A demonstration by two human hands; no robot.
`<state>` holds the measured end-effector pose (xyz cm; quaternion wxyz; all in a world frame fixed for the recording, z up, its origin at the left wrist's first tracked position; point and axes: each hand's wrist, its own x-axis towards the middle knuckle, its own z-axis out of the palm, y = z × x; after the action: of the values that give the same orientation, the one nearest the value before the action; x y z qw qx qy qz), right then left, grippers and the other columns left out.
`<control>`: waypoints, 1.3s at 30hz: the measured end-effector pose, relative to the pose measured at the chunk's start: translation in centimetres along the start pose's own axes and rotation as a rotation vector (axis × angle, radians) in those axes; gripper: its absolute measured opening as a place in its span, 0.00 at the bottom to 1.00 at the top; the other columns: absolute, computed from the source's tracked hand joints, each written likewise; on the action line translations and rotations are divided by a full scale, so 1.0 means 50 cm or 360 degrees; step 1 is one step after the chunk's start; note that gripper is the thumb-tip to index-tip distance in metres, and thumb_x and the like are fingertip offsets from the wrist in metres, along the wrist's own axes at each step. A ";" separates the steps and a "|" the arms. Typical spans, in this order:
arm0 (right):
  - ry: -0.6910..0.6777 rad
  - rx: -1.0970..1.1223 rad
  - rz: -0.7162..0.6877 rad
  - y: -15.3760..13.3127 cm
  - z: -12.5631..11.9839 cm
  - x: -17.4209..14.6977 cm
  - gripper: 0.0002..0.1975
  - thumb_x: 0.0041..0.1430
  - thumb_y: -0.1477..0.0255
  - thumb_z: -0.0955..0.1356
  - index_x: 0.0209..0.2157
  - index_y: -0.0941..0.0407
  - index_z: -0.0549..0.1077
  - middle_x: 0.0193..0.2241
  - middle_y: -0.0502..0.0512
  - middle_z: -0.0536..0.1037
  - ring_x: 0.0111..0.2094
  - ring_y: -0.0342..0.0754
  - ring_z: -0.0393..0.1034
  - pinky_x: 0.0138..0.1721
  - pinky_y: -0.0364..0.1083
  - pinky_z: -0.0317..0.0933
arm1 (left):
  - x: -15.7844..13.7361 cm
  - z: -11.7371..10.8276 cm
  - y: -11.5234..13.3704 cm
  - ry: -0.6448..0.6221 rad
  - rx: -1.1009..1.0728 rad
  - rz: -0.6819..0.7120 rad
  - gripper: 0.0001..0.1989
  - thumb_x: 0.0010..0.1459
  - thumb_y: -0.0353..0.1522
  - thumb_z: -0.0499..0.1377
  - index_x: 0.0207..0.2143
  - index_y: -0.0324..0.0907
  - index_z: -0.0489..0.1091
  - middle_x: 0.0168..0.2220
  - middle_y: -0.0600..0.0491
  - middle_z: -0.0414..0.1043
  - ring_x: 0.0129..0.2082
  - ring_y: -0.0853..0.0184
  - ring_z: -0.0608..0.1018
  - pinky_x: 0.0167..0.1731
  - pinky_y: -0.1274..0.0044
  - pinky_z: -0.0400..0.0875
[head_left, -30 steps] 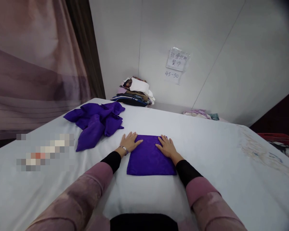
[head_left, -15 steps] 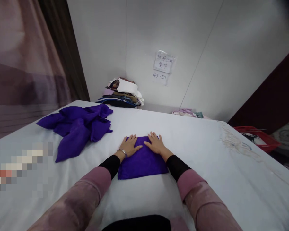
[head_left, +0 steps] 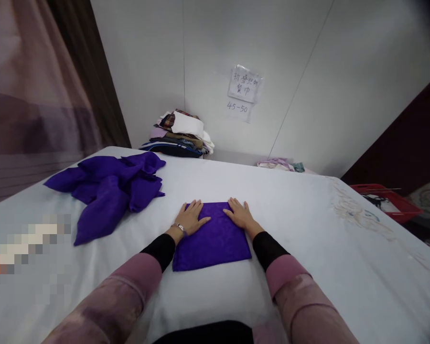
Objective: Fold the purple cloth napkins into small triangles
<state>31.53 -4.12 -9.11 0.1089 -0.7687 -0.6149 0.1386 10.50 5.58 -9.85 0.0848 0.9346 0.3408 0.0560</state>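
Note:
A purple cloth napkin [head_left: 215,241], folded into a flat square, lies on the white-covered table [head_left: 290,296] in front of me. My left hand [head_left: 190,217] rests flat on its far left part, fingers stretched out and thumb pointing inward. On the far right corner lies my right hand [head_left: 241,214], also open with the fingers spread and pointing away from me. Both palms touch the cloth without gripping it. To the left of the napkin is a loose, crumpled heap of purple cloths [head_left: 109,191].
Folded clothes [head_left: 182,134] are stacked at the far edge by the wall. A few pale cloths [head_left: 277,165] lie farther right. Beyond the table's right edge is a red basket [head_left: 397,210]. Two handwritten paper signs [head_left: 244,85] hang on the wall, and a curtain [head_left: 32,95] stands at left.
My right hand has slid a little to the right, toward the napkin's far right corner, widening the gap between my hands. The left hand stays nearly in place. The view has shifted slightly.

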 end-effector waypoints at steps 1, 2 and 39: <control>0.0019 0.0110 0.0012 0.006 -0.002 0.001 0.34 0.59 0.50 0.54 0.61 0.56 0.50 0.63 0.56 0.46 0.64 0.49 0.35 0.59 0.57 0.19 | 0.000 -0.001 0.001 -0.0009 -0.0005 -0.0004 0.37 0.56 0.54 0.40 0.60 0.39 0.52 0.63 0.45 0.48 0.63 0.56 0.49 0.58 0.61 0.41; 0.0036 0.0234 0.0027 0.010 -0.006 0.001 0.34 0.59 0.51 0.56 0.61 0.56 0.52 0.63 0.56 0.48 0.64 0.49 0.36 0.59 0.57 0.19 | 0.000 -0.002 0.002 -0.0019 -0.0009 -0.0009 0.37 0.56 0.54 0.40 0.60 0.39 0.52 0.63 0.45 0.48 0.63 0.56 0.49 0.58 0.62 0.41; 0.0473 0.0124 -0.0106 0.080 -0.039 -0.183 0.19 0.56 0.77 0.61 0.49 0.55 0.69 0.42 0.58 0.73 0.45 0.51 0.65 0.47 0.52 0.59 | -0.093 -0.067 -0.045 -0.0004 -0.0435 -0.0312 0.07 0.51 0.35 0.55 0.29 0.43 0.70 0.30 0.54 0.72 0.30 0.67 0.73 0.29 0.78 0.65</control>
<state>34.00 -13.91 -7.93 0.2329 -0.7550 -0.6114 0.0434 4.98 4.66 -7.22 0.2166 0.8767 0.4195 0.0920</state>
